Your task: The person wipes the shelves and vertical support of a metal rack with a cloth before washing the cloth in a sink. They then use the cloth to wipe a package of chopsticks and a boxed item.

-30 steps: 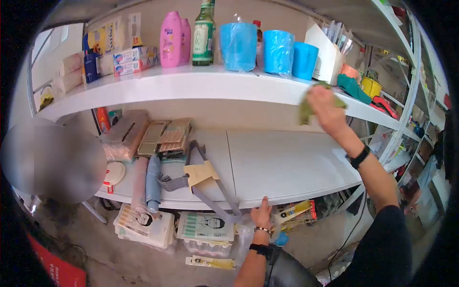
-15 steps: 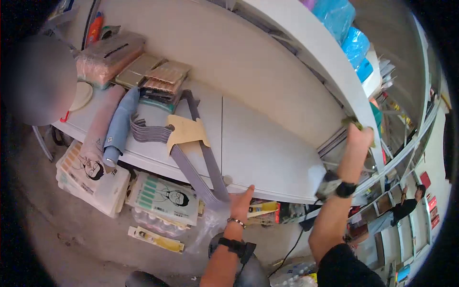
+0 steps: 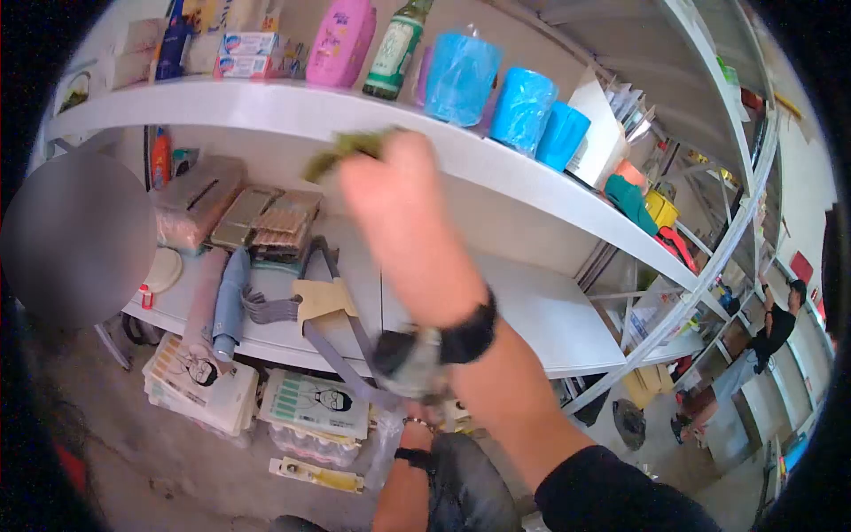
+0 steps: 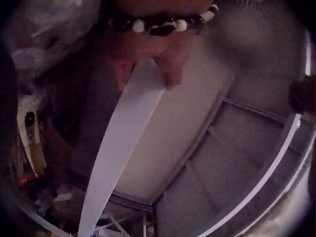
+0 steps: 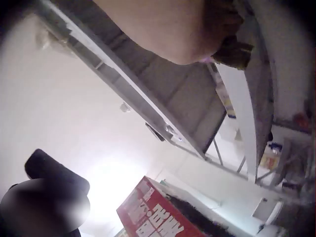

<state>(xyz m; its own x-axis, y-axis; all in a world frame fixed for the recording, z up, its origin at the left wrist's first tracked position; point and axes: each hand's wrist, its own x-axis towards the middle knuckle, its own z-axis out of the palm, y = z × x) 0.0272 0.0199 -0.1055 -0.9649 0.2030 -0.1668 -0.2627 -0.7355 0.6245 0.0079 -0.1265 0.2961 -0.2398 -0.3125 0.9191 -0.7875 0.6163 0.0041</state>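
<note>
My right hand (image 3: 394,182) holds a green cloth (image 3: 337,154) at the front edge of the upper white shelf (image 3: 230,105), below the pink bottles (image 3: 339,40) and a green glass bottle (image 3: 395,51). In the right wrist view the cloth (image 5: 234,55) lies over that white edge, and the fingers are partly hidden. My left hand (image 4: 153,49) grips the front edge of the lower shelf (image 4: 126,118), with thumb and fingers on either side of it. From the head camera, the right wrist's strapped-on camera mostly covers the left hand.
Blue plastic-wrapped cups (image 3: 463,80) stand along the upper shelf. On the lower shelf lie grey hangers (image 3: 341,332), a blue roll (image 3: 232,306) and packaged goods (image 3: 199,204). White packs (image 3: 315,403) are stacked on the floor. Another person (image 3: 769,332) stands far right.
My right hand has swept left along the upper shelf's edge with the cloth, from the right end to beneath the bottles. The left hand stays at the lower shelf. The head view tilted down, then up again.
</note>
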